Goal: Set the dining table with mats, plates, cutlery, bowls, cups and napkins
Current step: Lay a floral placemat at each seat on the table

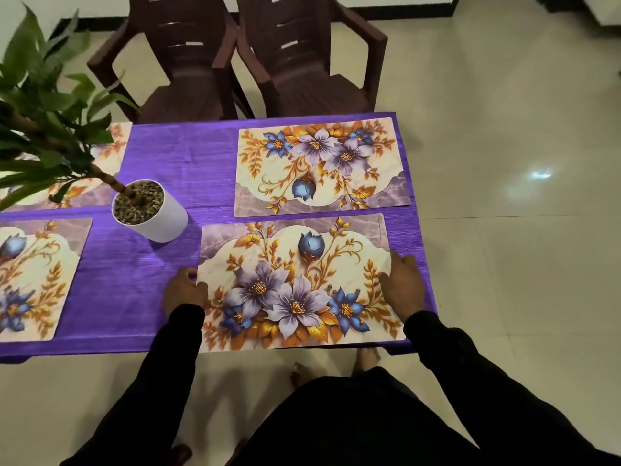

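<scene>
near mat [295, 284]: floral placemat flat on the purple tablecloth [151, 264], at the near right corner of the table, its near edge just short of the table edge.
left hand [184, 292]: on the near mat's left edge. Fingers curled at the edge, tips touching it; whether they go under the mat, can't tell. Back of hand faces camera, thumb hidden.
right hand [403, 287]: lying on the near mat's right edge, fingers fairly straight and together, pressing flat. Nothing pinched that I can see.
far mat [321, 166]: same pattern, turned the other way, beyond the near mat with a thin strip of cloth between them. Fully visible.
left near mat [30, 280]: cut off by the frame's left edge.
left far mat [100, 156]: mostly hidden behind the plant leaves [43, 105], only patches show.
pot [149, 210]: white, pebble-filled, mid-table between the mats, looks tilted under the wide lens.
chairs [235, 55]: two dark brown plastic chairs at the far side, tops cropped.
sleeves [161, 371]: black, covering both wrists.
feet [368, 356]: bare, partly hidden under the table edge, blurry.
</scene>
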